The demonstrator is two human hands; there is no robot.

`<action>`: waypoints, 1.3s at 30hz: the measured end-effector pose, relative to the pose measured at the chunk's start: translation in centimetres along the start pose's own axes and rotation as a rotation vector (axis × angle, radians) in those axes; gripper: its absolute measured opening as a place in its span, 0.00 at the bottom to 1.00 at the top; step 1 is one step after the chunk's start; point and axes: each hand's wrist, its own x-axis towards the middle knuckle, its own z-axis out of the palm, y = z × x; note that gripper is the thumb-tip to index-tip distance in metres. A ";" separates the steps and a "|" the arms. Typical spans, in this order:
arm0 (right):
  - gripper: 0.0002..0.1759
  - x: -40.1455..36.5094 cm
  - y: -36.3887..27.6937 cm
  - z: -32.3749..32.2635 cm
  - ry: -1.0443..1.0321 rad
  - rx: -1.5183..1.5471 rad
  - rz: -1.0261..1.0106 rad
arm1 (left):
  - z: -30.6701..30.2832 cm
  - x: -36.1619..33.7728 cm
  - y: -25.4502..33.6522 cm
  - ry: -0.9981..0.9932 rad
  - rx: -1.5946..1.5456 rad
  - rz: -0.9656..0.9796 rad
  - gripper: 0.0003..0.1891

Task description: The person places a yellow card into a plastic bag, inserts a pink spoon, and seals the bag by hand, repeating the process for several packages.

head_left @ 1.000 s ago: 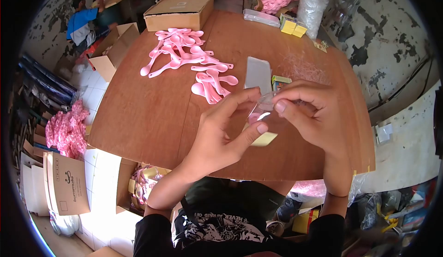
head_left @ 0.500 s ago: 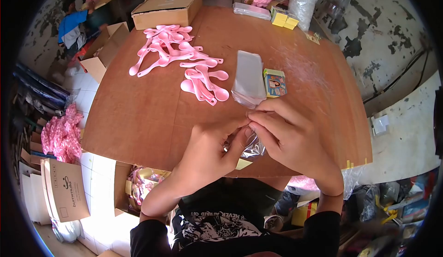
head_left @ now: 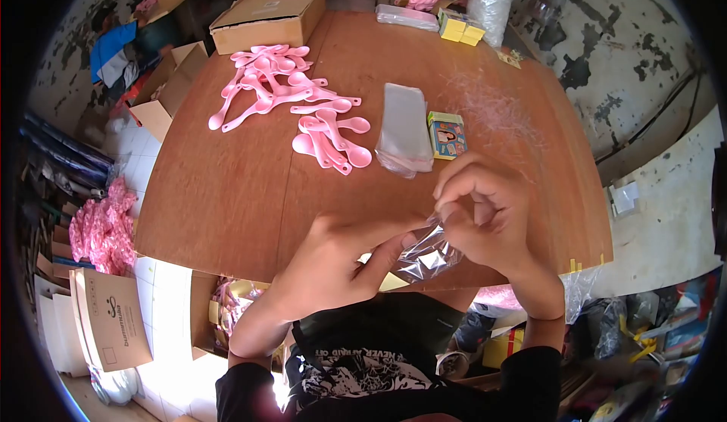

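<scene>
Between my hands is a clear plastic bag (head_left: pixel 430 259), shiny and crinkled, close over the front edge of the wooden table (head_left: pixel 227 210). My left hand (head_left: pixel 344 259) pinches its left side, and a bit of pale yellow card shows beneath the fingers. At its upper right corner, my right hand (head_left: pixel 485 214) pinches the plastic between thumb and fingertips. Beyond the hands lie a stack of flat clear bags (head_left: pixel 404 130) and a small stack of printed cards (head_left: pixel 448 135). Pink plastic spoons (head_left: pixel 332 138) lie in a loose pile to the left, stretching toward the back.
A cardboard box (head_left: pixel 269 17) stands at the back left of the table. Yellow card packs (head_left: pixel 460 28), a clear packet (head_left: pixel 407 17) and a tall plastic roll (head_left: pixel 491 5) are at the back right. Thin pink strands (head_left: pixel 496 111) lie on the right. Boxes (head_left: pixel 112 320) stand on the floor at left.
My right hand has moved down and right, drawing the bag's corner away from my left hand. More of the shiny plastic shows between them. My left hand has shifted slightly down.
</scene>
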 end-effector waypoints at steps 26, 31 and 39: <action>0.08 0.8 2.9 1.7 -0.043 -0.075 0.002 | 1.1 0.5 -2.4 0.441 -0.506 -0.096 0.09; 0.08 0.5 3.6 0.4 -0.068 0.060 0.073 | 1.0 -0.5 -3.7 0.292 -0.457 -0.210 0.12; 0.23 1.2 16.1 -16.7 0.002 0.178 0.547 | 1.0 -1.1 -3.6 0.404 -0.450 -0.220 0.09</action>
